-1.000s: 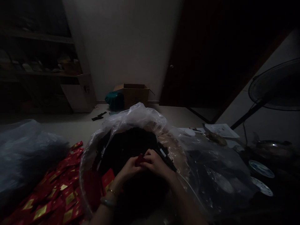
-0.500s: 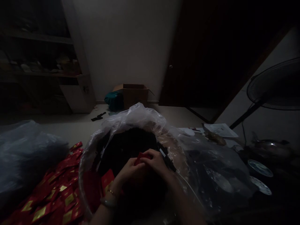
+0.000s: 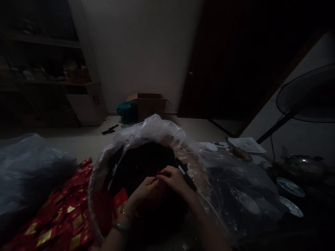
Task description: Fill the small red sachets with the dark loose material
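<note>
One pale wall (image 3: 138, 45) stands beyond a round, plastic-lined tub (image 3: 154, 122). Beyond the tub to the right is one dark door (image 3: 222, 52), mostly lost in shadow; beyond it to the left, one set of shelves (image 3: 52, 42), cut off by the picture's edge, its contents hard to make out. The tub, its near edge hidden behind two forearms, holds one black heap (image 3: 146, 157), too dark to identify. Left of the tub lie dozens of red packets (image 3: 77, 223), too overlapped to count, with one pale plastic bag (image 3: 34, 164) beside them. Right of it are one clear plastic sheet (image 3: 243, 188) and one fan (image 3: 293, 101), cut off. A band of pale floor (image 3: 196, 130) separates the tub's far edge from one open cardboard box (image 3: 151, 106) and one teal bundle (image 3: 127, 111). Two patterned plates (image 3: 290, 187) sit well to the tub's right.

Over the tub's middle, the left hand (image 3: 142, 191) and right hand (image 3: 176, 181) meet, fingers drawn together on one small red packet (image 3: 157, 173). They cover most of it, so the exact grip cannot be told. Another packet (image 3: 120, 200) lies inside the tub's left side, near the left wrist.
</note>
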The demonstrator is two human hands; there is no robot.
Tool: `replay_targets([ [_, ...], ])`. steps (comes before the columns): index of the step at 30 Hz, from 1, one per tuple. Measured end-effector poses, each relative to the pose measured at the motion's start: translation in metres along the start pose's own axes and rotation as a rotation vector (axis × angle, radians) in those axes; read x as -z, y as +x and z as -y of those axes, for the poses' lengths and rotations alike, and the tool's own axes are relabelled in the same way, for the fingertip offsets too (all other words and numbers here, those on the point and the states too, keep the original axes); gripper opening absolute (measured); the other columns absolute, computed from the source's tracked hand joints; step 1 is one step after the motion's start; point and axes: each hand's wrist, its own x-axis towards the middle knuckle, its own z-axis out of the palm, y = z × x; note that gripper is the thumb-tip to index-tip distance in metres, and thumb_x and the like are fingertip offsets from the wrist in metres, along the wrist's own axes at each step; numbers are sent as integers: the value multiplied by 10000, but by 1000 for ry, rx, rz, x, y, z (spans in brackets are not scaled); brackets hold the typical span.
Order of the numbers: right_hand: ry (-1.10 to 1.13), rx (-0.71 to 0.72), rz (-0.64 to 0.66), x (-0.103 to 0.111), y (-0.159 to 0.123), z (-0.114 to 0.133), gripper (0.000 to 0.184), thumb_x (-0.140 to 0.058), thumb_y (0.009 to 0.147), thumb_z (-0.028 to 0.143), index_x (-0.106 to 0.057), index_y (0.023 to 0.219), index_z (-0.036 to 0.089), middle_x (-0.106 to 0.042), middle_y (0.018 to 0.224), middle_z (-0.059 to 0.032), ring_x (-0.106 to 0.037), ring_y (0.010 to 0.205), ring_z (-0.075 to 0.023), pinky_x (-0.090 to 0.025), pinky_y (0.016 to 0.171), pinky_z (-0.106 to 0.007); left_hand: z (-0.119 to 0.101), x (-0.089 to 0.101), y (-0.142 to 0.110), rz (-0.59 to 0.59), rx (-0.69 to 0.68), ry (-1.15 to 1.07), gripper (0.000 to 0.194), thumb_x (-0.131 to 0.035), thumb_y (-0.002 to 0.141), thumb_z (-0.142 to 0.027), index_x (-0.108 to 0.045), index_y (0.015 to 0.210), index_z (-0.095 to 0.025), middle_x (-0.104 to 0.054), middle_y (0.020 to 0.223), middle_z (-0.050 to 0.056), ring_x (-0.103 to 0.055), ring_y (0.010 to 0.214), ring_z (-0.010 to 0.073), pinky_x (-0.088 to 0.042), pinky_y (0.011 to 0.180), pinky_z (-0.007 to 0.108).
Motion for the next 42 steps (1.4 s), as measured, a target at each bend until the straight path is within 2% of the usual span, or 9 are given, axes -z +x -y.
replay_targets([
  [6,-427,85,-71,-6,-5,4,285,-624,811,416,-611,638,189,-615,730,-48,-551,729,-173,-386,648,-269,4,-6,4,-33,-10,20,341,-693,649,-455,-621,615,-123,-540,521,-32,-453,515,89,-347,495,201],
  [11,-271,148,-16,-6,-1,-8,313,-623,817,366,-571,563,189,-580,620,1,-530,609,-123,-345,573,-233,8,1,-1,72,73,-103,388,-666,673,-493,-664,793,-124,-651,678,35,-572,632,162,-449,637,289],
  [15,-109,144,-18,-4,1,-12,356,-607,813,372,-549,517,182,-546,552,25,-491,534,-101,-316,523,-219,6,4,-4,308,289,-366,653,-404,765,-679,-658,953,-108,-672,828,101,-637,693,212,-476,716,360],
  [18,-48,139,-41,-5,1,-13,397,-600,805,425,-541,499,179,-527,522,34,-459,502,-92,-305,505,-217,2,2,-2,432,356,-420,768,-309,748,-744,-677,905,-88,-655,781,96,-610,640,186,-484,669,326],
  [24,-45,100,-68,-10,2,-14,378,-604,795,432,-572,517,178,-528,499,40,-440,484,-84,-294,477,-206,2,2,-3,438,331,-277,860,-263,705,-817,-696,821,-83,-572,551,61,-506,488,150,-390,488,267],
  [30,-29,52,1,-12,1,-11,289,-623,787,406,-651,593,193,-605,542,30,-491,501,-91,-315,476,-201,6,1,-6,299,203,-203,339,-543,782,-448,-656,856,-137,-677,726,60,-563,483,141,-421,475,271],
  [33,-19,16,9,-10,5,-14,290,-592,810,417,-675,645,193,-641,590,17,-539,539,-103,-344,506,-202,7,0,-4,269,230,-209,308,-562,766,-410,-634,856,-125,-697,768,75,-589,476,154,-451,465,286],
  [38,-174,-142,-121,14,15,-51,385,-397,917,429,-670,817,175,-670,718,-29,-601,664,-143,-403,608,-227,1,-1,-4,116,257,-273,380,-619,707,-443,-573,916,-130,-704,738,73,-603,475,166,-485,478,303],
  [42,-295,-258,-84,29,11,-95,210,-598,807,339,-649,904,160,-682,828,-67,-635,791,-200,-433,676,-265,-6,-1,-7,95,191,-323,479,-640,683,-455,-545,1022,-129,-704,747,67,-603,475,157,-481,462,284],
])
